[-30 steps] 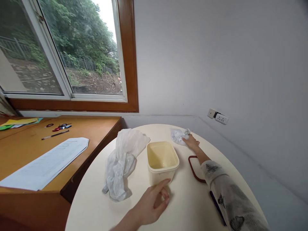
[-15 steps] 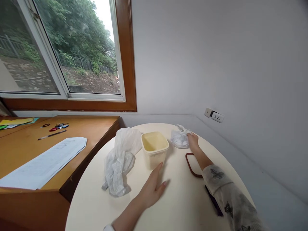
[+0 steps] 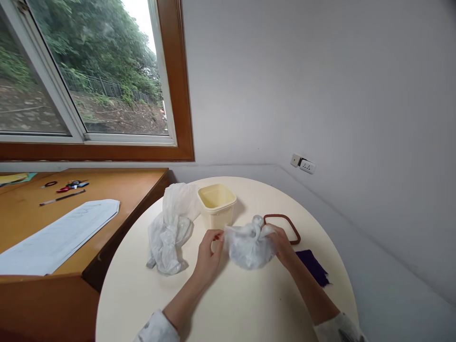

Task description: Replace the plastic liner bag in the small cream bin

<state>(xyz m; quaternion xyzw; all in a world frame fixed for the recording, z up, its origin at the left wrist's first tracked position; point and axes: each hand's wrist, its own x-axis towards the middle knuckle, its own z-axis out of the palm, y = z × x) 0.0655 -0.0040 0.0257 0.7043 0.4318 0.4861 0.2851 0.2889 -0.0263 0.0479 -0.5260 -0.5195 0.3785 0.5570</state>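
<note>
A knotted white plastic bag (image 3: 252, 249), full of something pale, is between my hands over the near middle of the round table. My left hand (image 3: 210, 251) pinches the bag's left corner with thumb and fingertips. On the other side, my right hand (image 3: 282, 244) is closed on the bag's right part, its fingertips partly hidden behind it. Just beyond my left hand stands an open cream plastic tub (image 3: 218, 216), upright. A crumpled white plastic bag (image 3: 171, 237) lies to the tub's left.
A reddish-brown rounded frame (image 3: 294, 230) lies beyond my right hand, and a dark purple cloth (image 3: 313, 267) beside my right forearm. The round white table (image 3: 235, 313) stands by a wooden desk (image 3: 107, 187) bearing papers (image 3: 67, 237) and a pen (image 3: 62, 197).
My right hand has brought the knotted bag from the table's far right to the near middle. My left hand has left the tub's side and closed on the bag. The purple cloth shows more fully.
</note>
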